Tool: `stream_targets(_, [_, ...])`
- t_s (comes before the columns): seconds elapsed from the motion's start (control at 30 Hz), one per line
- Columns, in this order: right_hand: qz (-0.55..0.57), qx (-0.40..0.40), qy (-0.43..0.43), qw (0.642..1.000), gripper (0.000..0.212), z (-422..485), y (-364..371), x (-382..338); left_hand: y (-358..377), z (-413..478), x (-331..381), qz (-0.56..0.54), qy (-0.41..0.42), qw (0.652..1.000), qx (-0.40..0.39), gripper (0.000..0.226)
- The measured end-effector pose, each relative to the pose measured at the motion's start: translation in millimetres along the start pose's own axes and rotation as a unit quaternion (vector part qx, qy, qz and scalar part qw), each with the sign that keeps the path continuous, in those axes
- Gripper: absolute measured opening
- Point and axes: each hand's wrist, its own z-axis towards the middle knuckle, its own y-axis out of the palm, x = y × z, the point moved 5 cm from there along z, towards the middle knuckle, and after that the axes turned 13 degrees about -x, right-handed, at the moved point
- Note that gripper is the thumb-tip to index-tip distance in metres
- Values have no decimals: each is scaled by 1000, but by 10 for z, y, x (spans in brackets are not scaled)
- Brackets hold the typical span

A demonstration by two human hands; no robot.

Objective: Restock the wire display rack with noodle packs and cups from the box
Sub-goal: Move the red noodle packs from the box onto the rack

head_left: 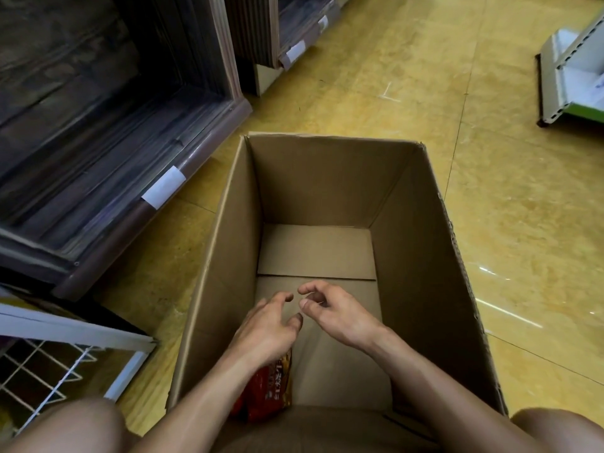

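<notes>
Head view: we have both hands down inside the open cardboard box, which sits on the yellow floor.

Left hand: fingers loosely spread and slightly bent, gripping nothing. It sits over the red noodle pack; we can't tell if they're in contact.

Right hand: fingers loosely curled, thumb and forefinger apart, holding nothing, just beside the left hand.

The pack lies at the box's near left corner, partly under our left wrist.

The wire rack is at lower left, near the box. A dark shelf stands beyond it.
</notes>
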Motion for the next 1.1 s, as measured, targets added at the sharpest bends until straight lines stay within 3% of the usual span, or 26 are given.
stream_targets(0.27, [6, -16, 9, 1000, 35, -2, -106, 86, -241, 44, -66, -91, -32, 995, 36, 38])
stream_targets(0.63, [13, -36, 6, 999, 33, -1, -91, 81, 108, 199, -259, 125, -111, 985, -40, 51])
stream_targets(0.87, [-18, -56, 19, 998, 34, -82, -72, 127, 259, 256, -353, 96, -126, 981, -114, 48])
stream_targets(1.1, [-7, -51, 25, 998, 32, -82, -120, 166, 115, 207, -286, 13, -66, 997, 30, 28])
